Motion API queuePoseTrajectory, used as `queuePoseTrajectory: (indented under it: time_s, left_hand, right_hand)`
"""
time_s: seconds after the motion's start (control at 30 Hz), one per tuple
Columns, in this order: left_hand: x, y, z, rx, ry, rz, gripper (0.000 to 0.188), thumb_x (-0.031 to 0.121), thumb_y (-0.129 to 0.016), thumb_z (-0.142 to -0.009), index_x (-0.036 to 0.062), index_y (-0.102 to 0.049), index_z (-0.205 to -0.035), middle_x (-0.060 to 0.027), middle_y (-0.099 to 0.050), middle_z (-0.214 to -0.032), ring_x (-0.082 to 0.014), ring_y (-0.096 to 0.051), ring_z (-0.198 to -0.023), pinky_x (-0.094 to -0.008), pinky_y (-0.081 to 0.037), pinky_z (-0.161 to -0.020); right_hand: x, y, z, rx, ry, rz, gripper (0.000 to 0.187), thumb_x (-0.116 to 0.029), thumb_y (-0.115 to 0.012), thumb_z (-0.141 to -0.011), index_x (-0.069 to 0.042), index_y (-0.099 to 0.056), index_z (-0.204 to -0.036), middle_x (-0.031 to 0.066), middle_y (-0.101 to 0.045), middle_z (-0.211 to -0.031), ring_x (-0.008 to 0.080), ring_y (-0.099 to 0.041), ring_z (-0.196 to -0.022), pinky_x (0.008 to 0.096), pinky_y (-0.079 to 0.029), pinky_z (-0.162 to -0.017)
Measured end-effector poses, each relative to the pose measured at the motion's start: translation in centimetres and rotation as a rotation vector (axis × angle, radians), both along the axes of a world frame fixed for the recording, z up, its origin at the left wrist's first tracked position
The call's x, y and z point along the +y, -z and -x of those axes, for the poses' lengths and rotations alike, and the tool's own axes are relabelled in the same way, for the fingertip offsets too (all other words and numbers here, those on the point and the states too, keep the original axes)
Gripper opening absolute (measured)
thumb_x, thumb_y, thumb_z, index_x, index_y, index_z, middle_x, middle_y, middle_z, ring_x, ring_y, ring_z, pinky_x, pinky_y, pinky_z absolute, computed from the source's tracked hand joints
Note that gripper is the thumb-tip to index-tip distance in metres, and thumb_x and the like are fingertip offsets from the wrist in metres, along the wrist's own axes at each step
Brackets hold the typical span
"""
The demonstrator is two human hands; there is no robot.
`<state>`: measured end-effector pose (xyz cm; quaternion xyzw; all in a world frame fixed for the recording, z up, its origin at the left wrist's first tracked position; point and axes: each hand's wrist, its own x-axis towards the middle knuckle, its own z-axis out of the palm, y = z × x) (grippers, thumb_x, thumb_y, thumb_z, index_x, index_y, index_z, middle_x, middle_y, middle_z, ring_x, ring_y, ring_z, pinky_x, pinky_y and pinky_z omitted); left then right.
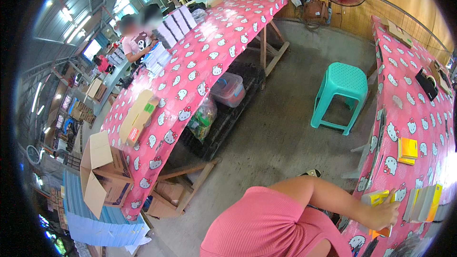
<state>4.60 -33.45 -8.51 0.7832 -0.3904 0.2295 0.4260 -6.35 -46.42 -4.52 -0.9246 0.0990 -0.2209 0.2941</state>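
My left hand [383,213] reaches across to the pink patterned table on the right. Its fingers are curled around a small stack of yellow-covered booklets [374,197], and an orange edge shows below the palm. Right beside it stands another group of booklets [422,203] with pale sides and yellow covers. Farther up the same table lies a small yellow pile [407,150]. My right hand is out of the picture.
A green plastic stool [339,96] stands on the concrete floor between two tables. The long pink table [204,50] at left bears paper stacks and a flattened carton [138,116]. An open cardboard box [103,173] sits at its near corner. A person [137,43] works beyond.
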Motion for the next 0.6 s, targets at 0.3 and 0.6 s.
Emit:
queuePoseTrajectory:
  time_s: [0.3, 0.6]
  left_hand:
    - [-0.1, -0.1, -0.4, 0.089, 0.161, 0.162, 0.009, 0.022, -0.062, -0.067, 0.0132, -0.063, -0.065, -0.0009, -0.054, -0.067, -0.0255, -0.044, -0.092, -0.0743, 0.001, -0.095]
    - [0.6, -0.9, -0.7, 0.178, 0.234, 0.185, 0.013, 0.028, -0.066, -0.063, 0.0154, -0.068, -0.062, 0.0003, -0.056, -0.066, -0.024, -0.045, -0.092, -0.0714, 0.001, -0.096]
  right_hand:
    - [-0.7, -0.4, 0.0, -0.002, 0.0, 0.043, 0.021, -0.016, -0.056, -0.086, 0.004, -0.059, -0.089, 0.0169, -0.061, -0.079, 0.0271, -0.06, -0.069, 0.037, -0.05, -0.059]
    - [-3.3, -0.8, 1.3, -0.108, 0.047, -0.107, 0.021, -0.017, -0.055, -0.087, 0.003, -0.059, -0.088, 0.0166, -0.061, -0.077, 0.0277, -0.06, -0.068, 0.038, -0.05, -0.059]
